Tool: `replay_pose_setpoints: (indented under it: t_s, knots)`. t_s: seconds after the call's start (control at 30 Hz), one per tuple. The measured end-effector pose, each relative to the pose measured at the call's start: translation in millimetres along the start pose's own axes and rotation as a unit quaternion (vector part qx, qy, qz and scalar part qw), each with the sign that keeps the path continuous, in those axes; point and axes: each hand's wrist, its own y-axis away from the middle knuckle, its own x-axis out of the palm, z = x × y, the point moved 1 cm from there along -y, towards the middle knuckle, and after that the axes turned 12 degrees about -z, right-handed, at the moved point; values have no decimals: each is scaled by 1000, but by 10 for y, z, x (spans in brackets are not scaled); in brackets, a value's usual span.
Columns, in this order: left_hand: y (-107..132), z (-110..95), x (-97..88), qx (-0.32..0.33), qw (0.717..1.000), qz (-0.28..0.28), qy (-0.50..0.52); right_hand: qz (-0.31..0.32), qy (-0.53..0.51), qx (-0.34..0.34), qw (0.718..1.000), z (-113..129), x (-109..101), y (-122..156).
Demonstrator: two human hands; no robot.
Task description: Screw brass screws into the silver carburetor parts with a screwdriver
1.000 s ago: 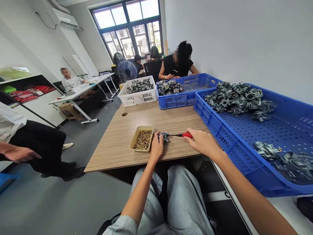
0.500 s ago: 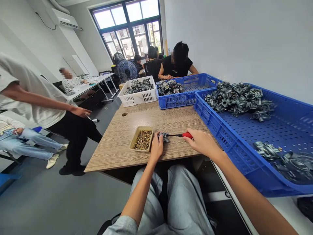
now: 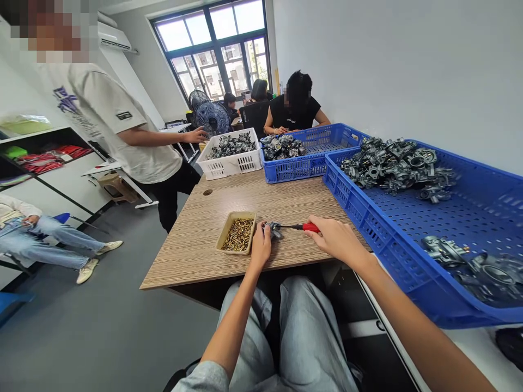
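On the table near its front edge, my left hand point(image 3: 261, 245) is closed around a small grey metal carburetor point(image 3: 274, 231). My right hand point(image 3: 333, 238) grips the red handle of a screwdriver point(image 3: 308, 227). The screwdriver lies nearly level, its dark shaft pointing left and its tip meeting the carburetor; the exact contact spot is too small to make out. Just left of my left hand stands a beige tray point(image 3: 221, 243) filled with small brass-coloured parts point(image 3: 239, 234).
A large blue crate point(image 3: 368, 218) with carburetors point(image 3: 400, 160) stands at the right. Farther back are a second blue crate point(image 3: 294, 171) and a white crate point(image 3: 232, 170), both holding carburetors. A person in black point(image 3: 296, 103) sits behind them; another person point(image 3: 131, 130) stands at the left.
The standing person at the left has moved forward toward the white crate, one hand now close to it. My hands, the carburetor and the screwdriver stay in nearly the same place.
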Motion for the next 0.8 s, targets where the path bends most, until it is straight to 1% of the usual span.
replay_pose_setpoints:
  t_s: [0.1, 0.23, 0.37, 0.8]
  knots:
    - [1, 2, -2, 3, 1000, 4, 2, 14, 31, 10, 999, 15, 4, -1]
    - [6, 2, -1, 8, 1000, 6, 2, 12, 23, 9, 1000, 25, 3, 4]
    - [6, 11, 2, 13, 1000, 3, 0, 19, 42, 22, 999, 32, -7, 9]
    - [3, -1, -4, 16, 1000, 10, 0, 19, 37, 4, 999, 54, -21, 13]
